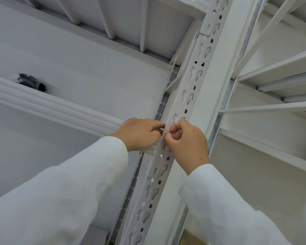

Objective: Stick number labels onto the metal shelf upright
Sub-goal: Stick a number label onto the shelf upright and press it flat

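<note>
Both hands are pinching a small red-printed label (168,130) against the white perforated metal upright (189,85), the left hand (140,133) and right hand (187,140) flanking it across the upright's long axis.

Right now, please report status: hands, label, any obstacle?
Left hand and right hand both pinching small label against upright. Nothing in the way.

Two hands — left hand (140,133), right hand (187,144) — one label (168,130), one upright (189,89), one dark bundle (32,82).
</note>
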